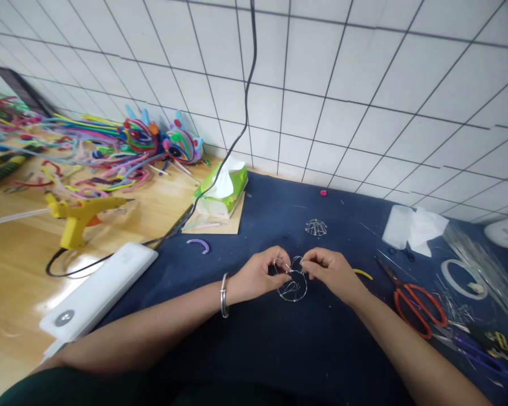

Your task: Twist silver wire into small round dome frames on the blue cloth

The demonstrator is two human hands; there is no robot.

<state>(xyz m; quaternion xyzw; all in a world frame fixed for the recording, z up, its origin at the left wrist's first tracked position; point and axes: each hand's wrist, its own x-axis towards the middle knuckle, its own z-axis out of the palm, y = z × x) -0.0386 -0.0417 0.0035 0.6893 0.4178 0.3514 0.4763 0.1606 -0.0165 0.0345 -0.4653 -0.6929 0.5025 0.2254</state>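
Observation:
A silvery wire frame point(294, 300) with a round lower ring and two loops at its top is held over the dark blue cloth. My left hand point(262, 274) pinches it at the left loop between thumb and fingers. At the right loop, my right hand point(328, 269) is closed on the wire with its fingertips. Just beyond my hands a small wire dome point(316, 227) sits on the cloth. Right of my right hand lies a short yellow strip point(363, 274), partly hidden by the hand.
Orange-handled scissors point(421, 307), purple-handled scissors point(476, 354) and a clear ring point(464, 279) lie at right among loose wires. At left are a yellow glue gun point(82, 217), a white power strip point(99, 293) and colourful pipe cleaners point(105, 175). A tissue pack point(224, 189) stands near the tiled wall.

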